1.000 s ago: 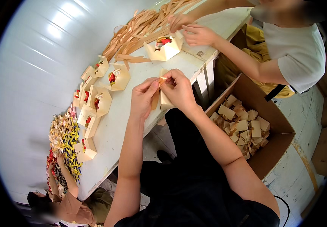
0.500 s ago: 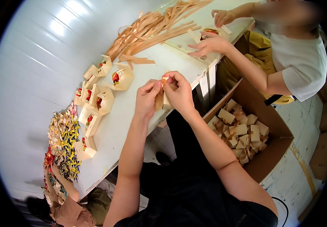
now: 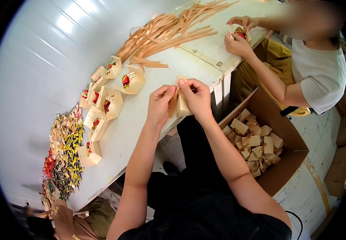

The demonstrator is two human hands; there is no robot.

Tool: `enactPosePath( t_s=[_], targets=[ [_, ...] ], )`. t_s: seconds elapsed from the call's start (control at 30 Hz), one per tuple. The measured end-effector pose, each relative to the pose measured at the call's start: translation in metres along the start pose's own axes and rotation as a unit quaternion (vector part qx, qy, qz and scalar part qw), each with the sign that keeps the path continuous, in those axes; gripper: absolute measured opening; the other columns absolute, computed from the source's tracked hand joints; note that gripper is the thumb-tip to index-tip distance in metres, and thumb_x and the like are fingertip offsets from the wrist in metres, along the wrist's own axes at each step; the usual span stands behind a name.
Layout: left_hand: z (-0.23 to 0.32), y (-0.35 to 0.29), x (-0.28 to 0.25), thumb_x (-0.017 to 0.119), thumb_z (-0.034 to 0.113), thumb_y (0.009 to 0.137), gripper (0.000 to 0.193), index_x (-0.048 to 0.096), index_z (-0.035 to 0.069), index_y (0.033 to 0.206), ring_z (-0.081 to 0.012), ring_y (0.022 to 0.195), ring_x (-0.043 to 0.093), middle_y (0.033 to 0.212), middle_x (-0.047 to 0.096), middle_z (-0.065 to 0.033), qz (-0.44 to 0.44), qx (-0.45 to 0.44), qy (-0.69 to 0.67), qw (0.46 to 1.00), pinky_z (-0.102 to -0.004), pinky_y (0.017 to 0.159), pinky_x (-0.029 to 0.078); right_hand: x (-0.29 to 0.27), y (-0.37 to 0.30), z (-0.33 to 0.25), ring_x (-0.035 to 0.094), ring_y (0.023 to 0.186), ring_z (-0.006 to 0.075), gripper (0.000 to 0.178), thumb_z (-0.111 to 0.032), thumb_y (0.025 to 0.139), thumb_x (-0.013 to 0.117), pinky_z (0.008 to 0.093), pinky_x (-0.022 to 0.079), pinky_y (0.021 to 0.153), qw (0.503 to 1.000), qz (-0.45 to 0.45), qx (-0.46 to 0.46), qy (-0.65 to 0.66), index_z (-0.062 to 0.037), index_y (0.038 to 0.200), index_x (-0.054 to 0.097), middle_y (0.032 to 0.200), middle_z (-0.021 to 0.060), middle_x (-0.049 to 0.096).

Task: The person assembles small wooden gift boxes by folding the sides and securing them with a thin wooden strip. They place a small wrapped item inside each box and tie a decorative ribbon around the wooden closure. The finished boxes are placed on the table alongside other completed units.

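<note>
At the near edge of the table, a small cream cardboard box [image 3: 183, 107] stands between my hands. My left hand [image 3: 159, 105] is closed in a pinch on a peach ribbon [image 3: 172, 107], whose flat tail hangs beside the box. My right hand [image 3: 198, 99] is also closed, thumb and forefinger pinching the ribbon at the top of the box. My fingers hide most of the spot where the ribbon gathers.
Left on the table stand several open boxes [image 3: 111, 105] with wrapped sweets, beside a sweet pile [image 3: 67, 140]. Loose ribbons [image 3: 161, 38] lie farther back. A carton [image 3: 289, 164] of closed boxes stands at right. One co-worker [image 3: 317, 76] handles a box; another [image 3: 67, 222] sits lower left.
My hands have drawn slightly apart, and more of the box shows between them. The right co-worker's hands have closed around an open box; the lower-left person's arms have pulled back from the sweets.
</note>
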State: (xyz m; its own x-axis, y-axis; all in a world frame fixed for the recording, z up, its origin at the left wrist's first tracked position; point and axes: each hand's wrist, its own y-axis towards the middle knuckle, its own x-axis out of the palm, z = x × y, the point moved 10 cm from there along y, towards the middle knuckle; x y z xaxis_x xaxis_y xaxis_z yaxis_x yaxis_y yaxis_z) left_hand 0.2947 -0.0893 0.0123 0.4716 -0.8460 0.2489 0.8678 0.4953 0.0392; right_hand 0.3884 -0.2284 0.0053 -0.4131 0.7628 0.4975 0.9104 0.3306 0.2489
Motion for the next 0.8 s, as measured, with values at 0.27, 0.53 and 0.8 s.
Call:
enactPosePath(
  t_s=[0.27, 0.53, 0.8],
  targets=[
    [0.0, 0.006, -0.034, 0.046, 0.038, 0.117, 0.051, 0.06, -0.008, 0.134, -0.0321, 0.116, 0.07, 0.127, 0.07, -0.0224, 0.066, -0.024, -0.113, 0.991, -0.052, 0.111, 0.054, -0.03, -0.006, -0.013, 0.043, 0.074, 0.0031, 0.028, -0.028, 0.113, 0.066, 0.0236, 0.039, 0.065, 0.986, 0.158, -0.06, 0.013, -0.0037, 0.1, 0.06, 0.088, -0.004, 0.055],
    [-0.002, 0.004, -0.054, 0.03, 0.081, 0.107, 0.096, 0.037, -0.003, 0.155, -0.0394, 0.116, 0.063, 0.144, 0.045, -0.0275, 0.185, -0.047, -0.24, 0.952, -0.0651, 0.109, 0.051, -0.066, -0.02, -0.005, 0.041, 0.09, 0.01, 0.028, -0.034, 0.12, 0.045, 0.0274, 0.04, 0.082, 0.966, 0.236, -0.069, 0.082, -0.0062, 0.123, 0.046, 0.105, 0.0025, 0.046],
    [-0.002, 0.002, -0.053, 0.029, 0.082, 0.106, 0.093, 0.047, -0.004, 0.138, -0.038, 0.111, 0.062, 0.128, 0.054, -0.0247, 0.185, -0.049, -0.259, 0.947, -0.0613, 0.108, 0.052, -0.045, -0.044, -0.018, 0.044, 0.091, 0.0121, 0.019, -0.023, 0.119, 0.041, 0.0283, 0.041, 0.085, 0.966, 0.207, -0.135, -0.082, -0.0048, 0.12, 0.047, 0.103, 0.0037, 0.048]
  ],
)
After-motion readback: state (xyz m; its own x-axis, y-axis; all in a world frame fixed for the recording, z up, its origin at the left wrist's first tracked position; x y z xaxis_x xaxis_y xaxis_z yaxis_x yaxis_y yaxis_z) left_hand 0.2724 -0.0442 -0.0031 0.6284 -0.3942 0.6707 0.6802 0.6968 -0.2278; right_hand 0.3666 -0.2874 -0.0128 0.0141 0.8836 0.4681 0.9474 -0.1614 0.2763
